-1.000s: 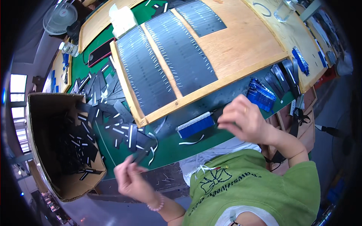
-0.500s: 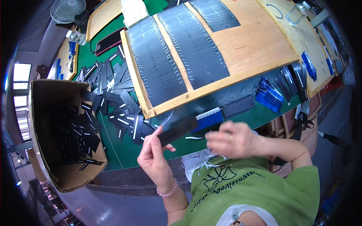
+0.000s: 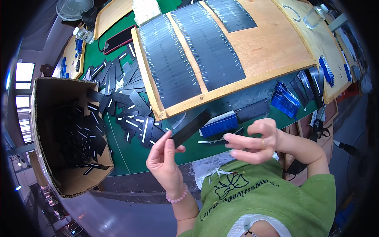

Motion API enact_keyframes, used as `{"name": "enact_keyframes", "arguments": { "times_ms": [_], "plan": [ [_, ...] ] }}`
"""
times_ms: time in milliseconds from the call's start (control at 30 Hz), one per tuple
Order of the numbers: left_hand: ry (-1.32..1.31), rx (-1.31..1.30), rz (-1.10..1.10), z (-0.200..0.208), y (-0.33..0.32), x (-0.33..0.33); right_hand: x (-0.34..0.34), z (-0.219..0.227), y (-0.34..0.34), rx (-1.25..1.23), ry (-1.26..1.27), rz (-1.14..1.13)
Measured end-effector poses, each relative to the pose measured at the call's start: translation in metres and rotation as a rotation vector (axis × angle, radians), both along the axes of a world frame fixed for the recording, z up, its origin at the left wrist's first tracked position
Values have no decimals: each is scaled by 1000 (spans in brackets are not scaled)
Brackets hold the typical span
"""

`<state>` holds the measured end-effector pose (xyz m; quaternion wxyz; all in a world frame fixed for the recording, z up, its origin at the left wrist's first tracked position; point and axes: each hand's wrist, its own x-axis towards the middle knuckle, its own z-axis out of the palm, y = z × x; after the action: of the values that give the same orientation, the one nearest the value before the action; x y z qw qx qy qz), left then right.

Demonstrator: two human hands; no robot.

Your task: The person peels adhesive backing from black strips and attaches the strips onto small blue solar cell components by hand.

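My left hand [image 3: 165, 158], with a pink bead bracelet at the wrist, pinches the lower end of a flat black strip [image 3: 192, 128]. The strip slants up and to the right over the green table, toward the wooden tray. To its right is my right hand [image 3: 256, 141], fingers apart and partly curled, with nothing visible gripped in them. Its fingertips are close to a thin white strip [image 3: 211, 142] by the table's near edge. Just beyond lies a row of blue pieces with white tops [image 3: 219, 123], beside a black flat piece [image 3: 253, 110].
A wooden tray [image 3: 221, 92] holds rows of overlapping black strips. Loose black strips with white lines [image 3: 136, 122] are heaped left of it. An open cardboard box [image 3: 104, 168] with more strips stands at the left. Blue pieces [image 3: 285, 100] lie at the right.
My right hand has moved right, away from the black strip, and its fingers have spread. My left hand still holds the strip. The whole view has shifted slightly.
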<state>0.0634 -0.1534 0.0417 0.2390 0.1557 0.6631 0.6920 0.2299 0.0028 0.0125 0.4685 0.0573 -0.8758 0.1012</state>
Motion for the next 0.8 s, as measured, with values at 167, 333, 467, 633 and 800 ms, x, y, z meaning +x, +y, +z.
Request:
{"name": "enact_keyframes", "arguments": {
  "times_ms": [167, 333, 467, 633, 800],
  "plan": [
    [-310, 26, -310, -7, 0, 4, 0, 15, -9, -471, -90, 8],
    [-363, -17, -412, -9, 1, 5, 2, 11, -7, -513, -142, 13],
    [-393, -25, -397, -5, 4, 7, 3, 11, -6, -504, -152, 8],
    [-361, -37, -409, -7, 3, 8, 5, 11, -5, -510, -156, 9],
    [-425, -12, -404, -7, 5, 11, 6, 11, -5, -507, -161, 2]
  ]
}}
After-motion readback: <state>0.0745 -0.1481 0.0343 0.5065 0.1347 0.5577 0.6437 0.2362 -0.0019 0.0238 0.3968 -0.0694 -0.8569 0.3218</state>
